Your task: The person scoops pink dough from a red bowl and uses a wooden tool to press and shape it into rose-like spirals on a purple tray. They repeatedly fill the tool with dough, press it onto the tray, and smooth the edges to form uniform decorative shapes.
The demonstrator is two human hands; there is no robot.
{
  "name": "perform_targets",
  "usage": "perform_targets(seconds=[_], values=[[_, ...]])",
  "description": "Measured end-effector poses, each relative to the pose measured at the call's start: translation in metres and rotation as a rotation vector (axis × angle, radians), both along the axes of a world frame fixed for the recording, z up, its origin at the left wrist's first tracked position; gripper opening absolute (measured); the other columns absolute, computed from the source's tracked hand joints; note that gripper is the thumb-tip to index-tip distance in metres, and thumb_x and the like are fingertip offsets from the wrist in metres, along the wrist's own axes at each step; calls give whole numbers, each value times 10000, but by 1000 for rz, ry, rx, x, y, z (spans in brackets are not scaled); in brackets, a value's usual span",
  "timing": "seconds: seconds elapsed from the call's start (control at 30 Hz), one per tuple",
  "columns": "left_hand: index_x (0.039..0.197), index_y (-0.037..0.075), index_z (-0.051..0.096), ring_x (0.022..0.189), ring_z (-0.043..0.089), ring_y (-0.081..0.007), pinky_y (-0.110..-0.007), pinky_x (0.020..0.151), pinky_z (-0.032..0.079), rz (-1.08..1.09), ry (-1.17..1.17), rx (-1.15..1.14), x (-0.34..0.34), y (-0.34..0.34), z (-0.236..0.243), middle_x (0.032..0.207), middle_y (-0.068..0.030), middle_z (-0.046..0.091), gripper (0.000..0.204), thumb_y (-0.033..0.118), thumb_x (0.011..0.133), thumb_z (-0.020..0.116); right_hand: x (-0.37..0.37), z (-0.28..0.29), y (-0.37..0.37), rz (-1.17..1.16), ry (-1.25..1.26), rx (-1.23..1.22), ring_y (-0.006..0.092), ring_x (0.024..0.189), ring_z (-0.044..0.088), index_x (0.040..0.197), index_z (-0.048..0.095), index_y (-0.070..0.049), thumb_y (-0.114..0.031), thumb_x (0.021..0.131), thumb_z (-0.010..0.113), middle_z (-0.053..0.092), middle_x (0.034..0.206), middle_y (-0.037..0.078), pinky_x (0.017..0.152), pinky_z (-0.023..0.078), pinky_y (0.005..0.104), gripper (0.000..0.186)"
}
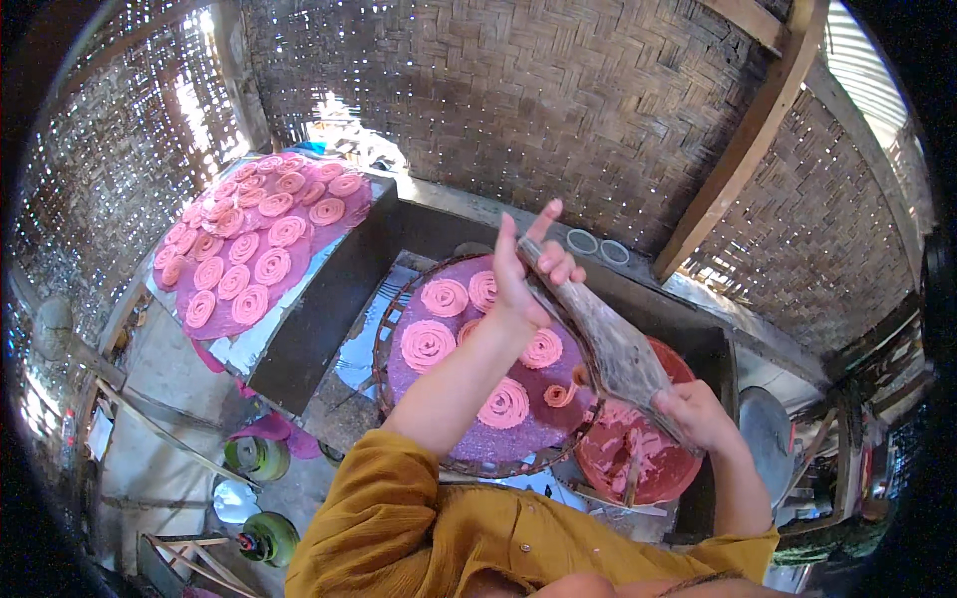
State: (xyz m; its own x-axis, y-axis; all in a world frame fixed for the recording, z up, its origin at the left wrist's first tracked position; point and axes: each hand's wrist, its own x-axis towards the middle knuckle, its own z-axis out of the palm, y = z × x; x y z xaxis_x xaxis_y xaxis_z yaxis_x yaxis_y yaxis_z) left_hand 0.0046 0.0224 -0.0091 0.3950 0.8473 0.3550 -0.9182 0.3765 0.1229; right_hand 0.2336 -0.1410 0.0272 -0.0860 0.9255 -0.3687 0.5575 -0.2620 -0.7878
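Note:
A long, weathered grey wooden dough press (623, 349) slants between my two hands, above the right side of a round tray. My left hand (528, 274) holds its narrow upper end, some fingers curled round it, the thumb and one finger raised. Closed on its lower right end is my right hand (701, 417). Beneath the press, a small, partly wound pink dough spiral (559, 397) has its strip rising toward the wood. Larger pink dough spirals (429, 344) lie on the purple sheet (454, 439) covering the tray; my left forearm and the press hide some.
Right of the tray sits a red basin (638, 463) with pink dough and a stick. Many spirals cover another purple sheet (304, 239) at the far left. Green gas cylinders (269, 538) stand lower left. Two pale rings (598, 246) rest on the ledge by the woven wall (518, 110).

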Motion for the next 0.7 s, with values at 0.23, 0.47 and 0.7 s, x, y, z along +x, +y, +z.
perform_targets(seconds=[0.23,0.47,0.7], values=[[1117,154,551,422,384,-110,-310,580,397,-31,9,36,-5,-21,10,441,53,336,567,589,854,300,-12,17,-27,-29,-19,-18,59,596,471,775,615,40,-368,803,564,544,644,-15,529,396,229,413],[1069,141,560,410,358,-96,-297,560,378,27,-18,77,-11,-15,36,439,57,307,558,589,854,305,-26,32,-19,30,-99,226,56,623,441,846,594,38,-320,804,546,533,678,-30,546,381,228,365],[1033,133,587,392,347,-102,-292,521,365,16,23,49,-19,-30,29,419,49,305,592,613,841,299,-24,17,-31,35,16,97,65,653,461,912,609,36,-333,818,554,561,734,-11,582,403,237,384]])
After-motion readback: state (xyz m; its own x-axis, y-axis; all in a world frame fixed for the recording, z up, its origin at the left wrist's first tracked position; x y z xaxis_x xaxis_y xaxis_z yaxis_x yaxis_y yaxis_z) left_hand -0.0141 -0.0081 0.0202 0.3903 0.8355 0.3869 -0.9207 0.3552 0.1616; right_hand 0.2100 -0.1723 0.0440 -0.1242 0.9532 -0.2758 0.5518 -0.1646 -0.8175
